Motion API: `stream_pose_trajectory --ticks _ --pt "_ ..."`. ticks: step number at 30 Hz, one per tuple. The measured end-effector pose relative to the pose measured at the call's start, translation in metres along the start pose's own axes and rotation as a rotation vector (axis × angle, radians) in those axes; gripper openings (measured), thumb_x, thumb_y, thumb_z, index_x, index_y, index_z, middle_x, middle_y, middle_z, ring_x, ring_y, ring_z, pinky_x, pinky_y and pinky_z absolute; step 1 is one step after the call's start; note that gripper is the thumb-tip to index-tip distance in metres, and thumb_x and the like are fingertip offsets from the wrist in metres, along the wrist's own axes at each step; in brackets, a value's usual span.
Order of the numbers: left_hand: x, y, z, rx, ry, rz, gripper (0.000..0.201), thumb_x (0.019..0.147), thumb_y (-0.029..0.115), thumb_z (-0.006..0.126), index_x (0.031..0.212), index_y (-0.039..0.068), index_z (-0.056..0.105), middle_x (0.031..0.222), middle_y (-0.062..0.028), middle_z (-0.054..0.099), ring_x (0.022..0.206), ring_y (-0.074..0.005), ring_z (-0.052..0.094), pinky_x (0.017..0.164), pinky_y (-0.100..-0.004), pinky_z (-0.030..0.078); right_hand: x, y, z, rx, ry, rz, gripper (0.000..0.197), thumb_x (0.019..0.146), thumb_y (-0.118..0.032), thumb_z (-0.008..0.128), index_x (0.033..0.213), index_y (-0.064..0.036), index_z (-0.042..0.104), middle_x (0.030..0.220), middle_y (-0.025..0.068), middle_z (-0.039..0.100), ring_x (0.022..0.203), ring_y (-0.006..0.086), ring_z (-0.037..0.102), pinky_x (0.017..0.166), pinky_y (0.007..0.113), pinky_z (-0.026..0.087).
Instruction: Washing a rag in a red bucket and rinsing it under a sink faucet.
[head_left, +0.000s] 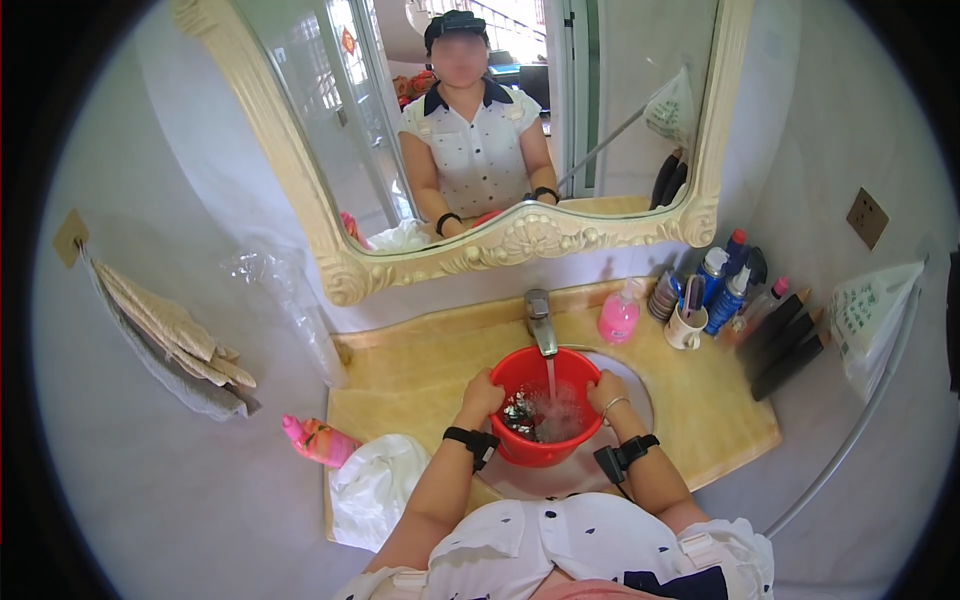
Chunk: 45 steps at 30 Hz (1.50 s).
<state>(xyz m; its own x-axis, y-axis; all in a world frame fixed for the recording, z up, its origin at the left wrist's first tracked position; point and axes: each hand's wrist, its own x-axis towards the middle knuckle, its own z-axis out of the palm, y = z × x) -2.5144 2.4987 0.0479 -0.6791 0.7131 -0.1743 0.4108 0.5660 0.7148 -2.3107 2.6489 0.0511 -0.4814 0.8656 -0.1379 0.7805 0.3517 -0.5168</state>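
Note:
A red plastic bucket stands in the white washbasin, below the chrome faucet. A stream of water runs from the faucet into the bucket, where the surface is frothy. Some shiny dark and silvery stuff shows in the water on the left; I cannot make out what it is. My left hand is closed around the bucket's left rim. On the opposite side, my right hand grips the rim. The fingers on the bucket's outer side are partly hidden.
A pink soap bottle, a mug holding brushes and several spray cans stand right of the faucet. Dark long objects lean farther right. At left lie a pink bottle and a white plastic bag. A framed mirror hangs above.

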Motion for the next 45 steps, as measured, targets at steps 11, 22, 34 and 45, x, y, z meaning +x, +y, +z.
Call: stream_pose_trajectory --ticks 11,22,34,45 --pt "0.012 -0.006 -0.003 0.005 0.034 -0.001 0.035 0.07 0.015 0.052 0.103 0.004 0.056 0.096 -0.0226 0.06 0.092 -0.0348 0.057 0.081 -0.039 0.045 0.019 -0.008 0.009 0.001 0.027 -0.038 0.03 0.077 -0.023 0.056 0.091 0.0042 0.056 0.089 0.0268 0.059 0.085 0.0395 0.058 0.076 0.043 0.047" --pt "-0.041 -0.046 -0.031 -0.104 -0.054 -0.004 0.038 0.067 0.007 0.05 0.104 0.0 0.054 0.097 -0.0252 0.059 0.095 -0.0361 0.056 0.081 -0.0386 0.044 -0.054 -0.025 0.035 -0.02 0.004 0.026 0.034 0.074 -0.026 0.06 0.088 0.0047 0.058 0.088 0.0268 0.059 0.087 0.0389 0.058 0.077 0.042 0.046" --pt "-0.065 -0.05 -0.064 -0.076 -0.086 0.006 0.037 0.069 0.011 0.053 0.104 0.001 0.055 0.097 -0.0226 0.06 0.093 -0.0332 0.057 0.08 -0.0368 0.045 -0.081 -0.051 0.031 -0.021 0.002 0.011 0.033 0.073 -0.025 0.06 0.088 0.0047 0.058 0.087 0.0265 0.059 0.084 0.0391 0.058 0.075 0.042 0.047" --pt "-0.072 -0.029 -0.081 -0.215 -0.079 -0.043 0.037 0.065 0.003 0.049 0.102 -0.001 0.056 0.094 -0.024 0.06 0.092 -0.0347 0.058 0.08 -0.037 0.044 -0.068 -0.06 0.023 -0.044 -0.001 -0.002 0.032 0.071 -0.025 0.062 0.085 0.0039 0.059 0.085 0.0254 0.06 0.083 0.0381 0.059 0.075 0.041 0.047"
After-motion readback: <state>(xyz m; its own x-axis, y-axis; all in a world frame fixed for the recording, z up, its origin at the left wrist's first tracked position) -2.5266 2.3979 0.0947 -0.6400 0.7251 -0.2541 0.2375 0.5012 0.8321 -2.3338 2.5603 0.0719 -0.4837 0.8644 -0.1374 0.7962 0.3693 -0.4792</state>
